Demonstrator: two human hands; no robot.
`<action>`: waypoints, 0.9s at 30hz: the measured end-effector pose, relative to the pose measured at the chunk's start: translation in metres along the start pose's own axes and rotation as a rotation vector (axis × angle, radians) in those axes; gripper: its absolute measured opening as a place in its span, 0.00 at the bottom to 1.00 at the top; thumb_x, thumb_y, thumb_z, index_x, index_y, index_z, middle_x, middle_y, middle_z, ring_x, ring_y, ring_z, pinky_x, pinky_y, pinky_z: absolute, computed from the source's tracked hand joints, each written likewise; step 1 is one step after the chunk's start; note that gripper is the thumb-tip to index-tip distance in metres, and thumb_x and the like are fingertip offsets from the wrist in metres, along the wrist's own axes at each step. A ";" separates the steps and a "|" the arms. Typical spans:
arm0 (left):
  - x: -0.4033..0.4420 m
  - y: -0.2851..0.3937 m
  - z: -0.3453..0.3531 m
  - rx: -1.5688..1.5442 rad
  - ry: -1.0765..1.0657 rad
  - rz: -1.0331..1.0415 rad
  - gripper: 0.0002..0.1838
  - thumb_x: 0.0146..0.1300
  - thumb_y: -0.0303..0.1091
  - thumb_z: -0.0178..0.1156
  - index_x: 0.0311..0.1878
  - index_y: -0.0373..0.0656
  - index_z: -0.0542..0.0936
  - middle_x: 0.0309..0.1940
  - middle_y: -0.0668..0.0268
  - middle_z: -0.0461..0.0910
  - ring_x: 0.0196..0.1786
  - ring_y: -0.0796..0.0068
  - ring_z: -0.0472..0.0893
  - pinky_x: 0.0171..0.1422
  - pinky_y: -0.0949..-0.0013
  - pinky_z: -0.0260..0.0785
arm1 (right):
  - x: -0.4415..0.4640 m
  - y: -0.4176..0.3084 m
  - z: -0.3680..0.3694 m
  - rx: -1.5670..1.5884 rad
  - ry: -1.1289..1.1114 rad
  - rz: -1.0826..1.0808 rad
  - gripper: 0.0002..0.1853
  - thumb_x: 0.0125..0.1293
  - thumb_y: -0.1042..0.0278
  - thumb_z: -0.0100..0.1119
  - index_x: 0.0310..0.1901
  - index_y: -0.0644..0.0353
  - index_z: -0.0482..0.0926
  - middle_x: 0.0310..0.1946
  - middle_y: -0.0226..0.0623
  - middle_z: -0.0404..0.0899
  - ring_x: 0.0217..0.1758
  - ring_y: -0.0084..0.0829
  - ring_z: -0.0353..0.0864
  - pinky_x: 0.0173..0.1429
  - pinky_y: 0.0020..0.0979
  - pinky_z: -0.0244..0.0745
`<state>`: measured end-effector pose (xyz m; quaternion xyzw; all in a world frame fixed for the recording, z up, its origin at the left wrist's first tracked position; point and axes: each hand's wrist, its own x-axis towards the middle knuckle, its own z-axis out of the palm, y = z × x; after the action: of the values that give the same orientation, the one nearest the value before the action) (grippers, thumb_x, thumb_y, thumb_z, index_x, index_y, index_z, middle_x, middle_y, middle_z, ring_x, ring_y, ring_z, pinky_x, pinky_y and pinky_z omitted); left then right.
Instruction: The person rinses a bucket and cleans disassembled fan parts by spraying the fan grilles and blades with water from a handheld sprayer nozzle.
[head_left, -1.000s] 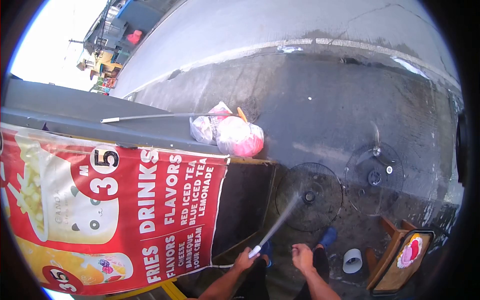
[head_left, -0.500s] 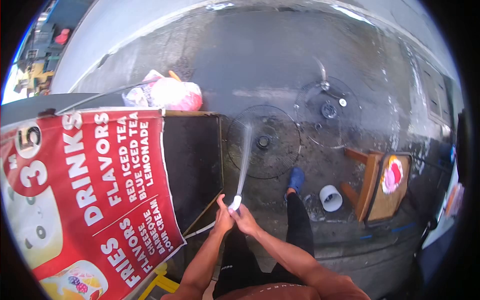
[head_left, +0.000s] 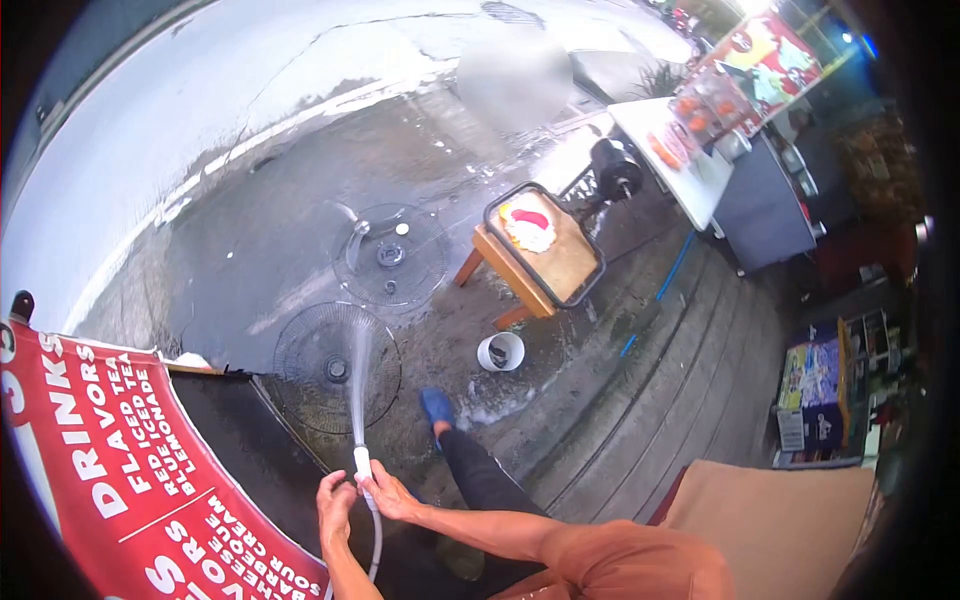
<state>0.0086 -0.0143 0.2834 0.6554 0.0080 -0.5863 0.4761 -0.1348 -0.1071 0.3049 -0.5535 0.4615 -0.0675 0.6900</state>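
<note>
The person's right grip [head_left: 390, 495] is closed round a white nozzle [head_left: 362, 461], from which a pale hose [head_left: 377, 545] runs down between the forearms. The left grip [head_left: 336, 498] is just beside it, fingers loosely curled and partly spread; whether they brush the nozzle or hose, I cannot tell. A jet of water [head_left: 358, 390] leaves the nozzle and lands on the nearer fan guard [head_left: 336, 370], to one side of its hub. That guard lies flat on the wet ground, in front of the hands. Just beyond it a second fan guard [head_left: 391, 255] lies flat too, with a small white disc [head_left: 402, 229] within its outline. To the right of the nearer guard are a blue shoe [head_left: 436, 404] and a white tub [head_left: 487, 355] with something dark inside. Near the tub stands a wooden stool [head_left: 573, 272] with a black-rimmed top, bearing a pink and white mat [head_left: 529, 222]. A black motor unit [head_left: 614, 170] is behind the stool, near a white bench [head_left: 705, 195]. A red printed banner [head_left: 130, 430] fills the lower left, beside a dark panel [head_left: 250, 415].
</note>
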 end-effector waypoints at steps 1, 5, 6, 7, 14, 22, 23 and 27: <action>-0.002 -0.003 -0.005 -0.046 0.095 -0.015 0.20 0.69 0.37 0.62 0.61 0.46 0.74 0.50 0.65 0.77 0.50 0.70 0.78 0.55 0.64 0.73 | -0.007 0.001 0.002 0.062 -0.030 -0.015 0.18 0.81 0.48 0.48 0.53 0.56 0.67 0.36 0.42 0.80 0.39 0.37 0.82 0.45 0.40 0.77; 0.009 0.019 0.019 -0.231 0.214 0.080 0.14 0.73 0.46 0.61 0.47 0.45 0.79 0.41 0.70 0.78 0.44 0.77 0.78 0.47 0.71 0.76 | -0.035 -0.001 0.005 0.250 -0.106 0.004 0.16 0.81 0.51 0.51 0.55 0.56 0.69 0.34 0.28 0.74 0.35 0.21 0.75 0.39 0.30 0.72; 0.023 0.021 0.020 -0.167 0.206 0.092 0.16 0.74 0.50 0.61 0.45 0.46 0.79 0.40 0.72 0.78 0.43 0.77 0.78 0.45 0.71 0.75 | -0.042 -0.008 0.001 0.278 -0.145 0.017 0.16 0.81 0.51 0.51 0.55 0.55 0.69 0.33 0.27 0.73 0.34 0.21 0.74 0.38 0.29 0.71; 0.041 0.015 0.019 -0.202 0.160 0.122 0.17 0.73 0.52 0.61 0.43 0.47 0.79 0.39 0.71 0.79 0.43 0.77 0.77 0.43 0.71 0.74 | -0.049 -0.010 0.000 0.312 -0.172 0.064 0.17 0.81 0.51 0.51 0.56 0.55 0.69 0.31 0.26 0.71 0.32 0.19 0.71 0.37 0.27 0.69; 0.184 -0.016 0.008 -0.315 0.084 0.066 0.15 0.70 0.42 0.69 0.30 0.48 0.78 0.26 0.68 0.80 0.23 0.75 0.77 0.25 0.70 0.70 | -0.080 0.006 -0.018 0.163 -0.203 -0.093 0.22 0.80 0.48 0.50 0.61 0.58 0.68 0.35 0.42 0.76 0.40 0.36 0.77 0.47 0.39 0.73; 0.258 -0.071 -0.001 0.018 0.174 -0.061 0.19 0.69 0.53 0.66 0.32 0.48 0.80 0.22 0.71 0.75 0.19 0.77 0.70 0.23 0.70 0.62 | -0.061 0.077 -0.031 0.318 -0.163 -0.095 0.20 0.81 0.52 0.49 0.60 0.62 0.70 0.31 0.31 0.71 0.33 0.21 0.69 0.38 0.29 0.68; 0.266 -0.078 0.000 0.036 0.178 -0.064 0.19 0.69 0.52 0.66 0.34 0.46 0.81 0.22 0.71 0.75 0.19 0.77 0.71 0.23 0.70 0.62 | -0.055 0.087 -0.030 0.360 -0.189 -0.080 0.19 0.82 0.53 0.48 0.60 0.61 0.69 0.31 0.29 0.69 0.32 0.19 0.68 0.37 0.26 0.67; 0.314 -0.108 -0.007 -0.114 0.117 0.016 0.18 0.71 0.48 0.65 0.36 0.42 0.82 0.20 0.73 0.71 0.18 0.78 0.69 0.21 0.71 0.60 | -0.026 0.123 -0.020 0.433 -0.234 -0.074 0.19 0.82 0.53 0.47 0.59 0.61 0.68 0.31 0.29 0.70 0.30 0.19 0.71 0.35 0.26 0.70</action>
<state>0.0506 -0.1227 -0.0279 0.6605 0.0639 -0.5417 0.5160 -0.2153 -0.0586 0.2183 -0.4133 0.3325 -0.1257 0.8384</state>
